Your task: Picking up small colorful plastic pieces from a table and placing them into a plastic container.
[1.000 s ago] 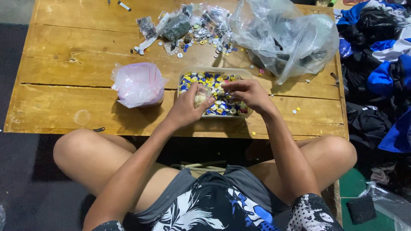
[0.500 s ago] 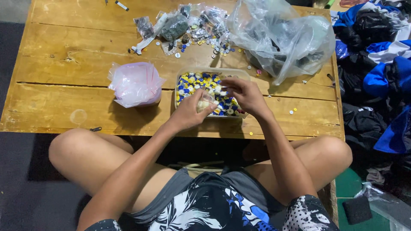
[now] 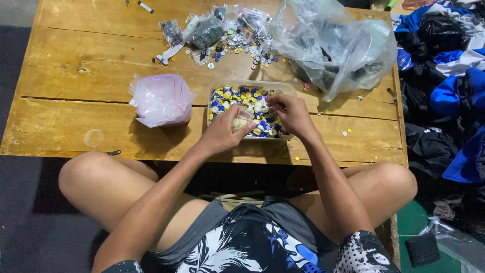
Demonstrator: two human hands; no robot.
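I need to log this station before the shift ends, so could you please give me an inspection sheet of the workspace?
Surface: low wooden plank table, worn, with gaps between the boards.
Job's things: clear tray full of small blue, yellow and white buttons; small bag in the left hand.
Clutter: pink plastic bag, large clear bag, small packets and loose buttons along the far edge.
Grippers: left hand closed on the small bag; right hand picking in the tray, grip unclear.
Cables: nothing seen.
Surroundings: pile of blue and black clothes to the right; person sits cross-legged on a dark floor.
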